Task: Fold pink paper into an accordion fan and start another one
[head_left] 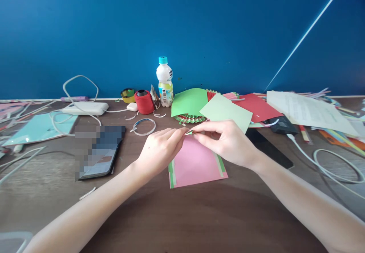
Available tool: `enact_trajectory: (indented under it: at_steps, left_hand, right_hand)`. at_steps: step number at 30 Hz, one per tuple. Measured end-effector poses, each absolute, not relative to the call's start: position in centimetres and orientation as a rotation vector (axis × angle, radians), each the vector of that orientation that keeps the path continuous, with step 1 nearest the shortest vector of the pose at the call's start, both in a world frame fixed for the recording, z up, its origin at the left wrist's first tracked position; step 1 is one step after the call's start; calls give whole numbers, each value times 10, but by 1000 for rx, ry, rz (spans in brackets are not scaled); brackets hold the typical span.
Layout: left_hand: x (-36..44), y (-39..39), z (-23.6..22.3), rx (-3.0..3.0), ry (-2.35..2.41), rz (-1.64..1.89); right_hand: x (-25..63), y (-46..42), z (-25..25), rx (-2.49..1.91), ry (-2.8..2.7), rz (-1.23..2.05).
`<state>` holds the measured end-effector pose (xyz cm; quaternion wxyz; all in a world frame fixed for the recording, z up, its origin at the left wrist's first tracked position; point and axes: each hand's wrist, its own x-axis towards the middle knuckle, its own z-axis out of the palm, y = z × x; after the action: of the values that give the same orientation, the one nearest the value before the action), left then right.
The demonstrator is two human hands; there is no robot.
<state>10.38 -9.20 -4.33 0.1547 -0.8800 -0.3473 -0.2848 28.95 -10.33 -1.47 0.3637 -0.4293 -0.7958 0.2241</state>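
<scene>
Both my hands meet over the top of a pink sheet of paper [196, 165] on the table. Narrow green and whitish strips run along its left and right sides. Between finger and thumb, my right hand [232, 143] pinches a small green-and-white paper strip [189, 132]. My left hand [162, 146] is closed, its fingertips at the other end of that strip; the exact grip is partly hidden. The pink sheet's upper edge lies behind my fingers.
Behind my hands are a green sheet [189, 103], a pale green sheet [226, 110], a bottle [164, 82] and a red roll [144, 101]. A phone [102, 152] lies left, a dark phone-like slab [268, 148] right. A white cable [322, 169] curls at the far right.
</scene>
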Motion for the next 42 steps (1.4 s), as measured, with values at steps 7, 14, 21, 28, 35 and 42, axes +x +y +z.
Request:
enact_trajectory:
  at_steps: [7,14,21,28,35,42]
  left_hand:
    - [105,-94,-41,-2615,-1051,-937]
    - [107,-100,-38,-2467,-935,-1197]
    - [108,-103,-39,-2490,-807,-1265]
    - [108,-101,-46,-2483,-716,-1263]
    - [106,-99,-53,-2426,-651,-1088]
    - [105,-97,-57,-2386,-659,-974]
  right_hand:
    - [289,-104,-15,-1060,-2052,556]
    - [283,-110,-14,-950,-2102,452]
    - [280,-115,-12,-906,-2105,343]
    - [278,-117,-13,-940,-2080,344]
    - [278,-117,-15,-1012,-2051,323]
    - [280,-117,-11,-1007,-2084,378]
